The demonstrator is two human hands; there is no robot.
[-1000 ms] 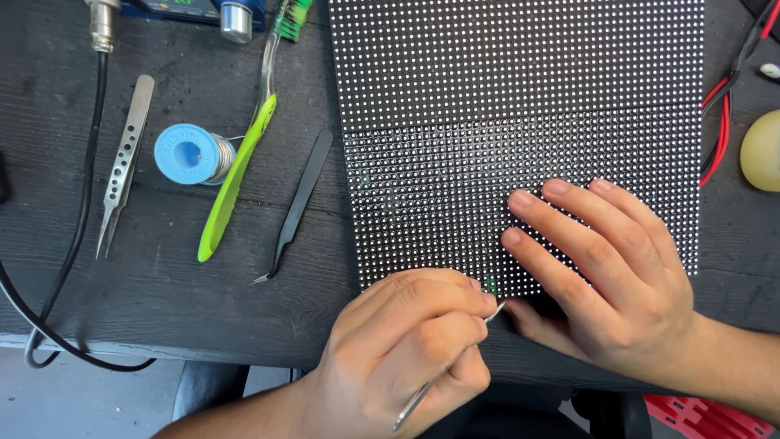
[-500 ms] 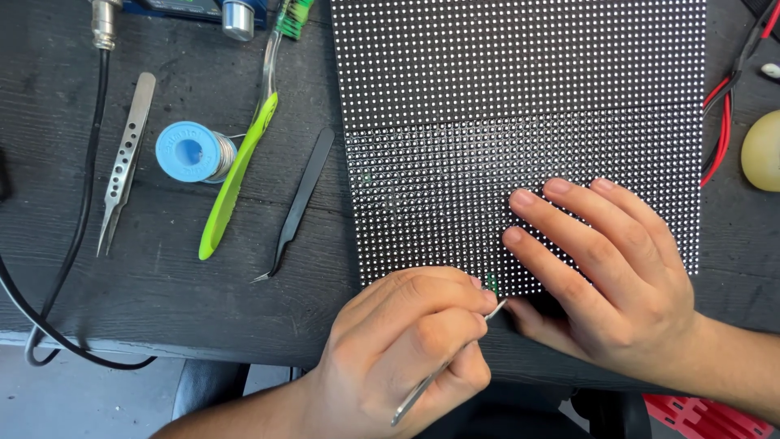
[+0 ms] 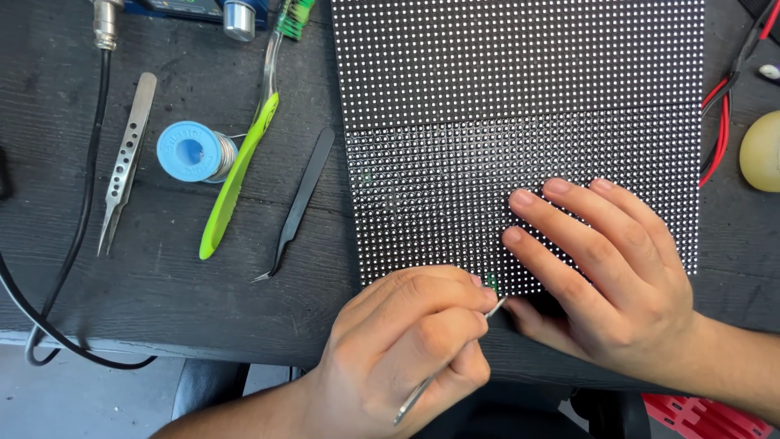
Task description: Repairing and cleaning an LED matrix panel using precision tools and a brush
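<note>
The panel (image 3: 520, 122) is black, patterned all over with a regular grid of small white dots; a tiny green spot (image 3: 491, 283) shows at its near edge. The counter (image 3: 162, 309) is dark grey-black with wood grain. The spool (image 3: 191, 151) is light blue. The brush (image 3: 236, 179) handle is lime green, its bristles green. One tweezers (image 3: 123, 162) is silver, another (image 3: 299, 203) black. The wires (image 3: 719, 138) are red and black. The cable (image 3: 77, 236) is black. A pale yellow lump (image 3: 762, 151) lies at the right edge.

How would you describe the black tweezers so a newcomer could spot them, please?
On the dark table, look just left of the dotted panel. The black tweezers lie slanted beside the green brush; unlike the silver tweezers farther left, they are matt black without holes.
</note>
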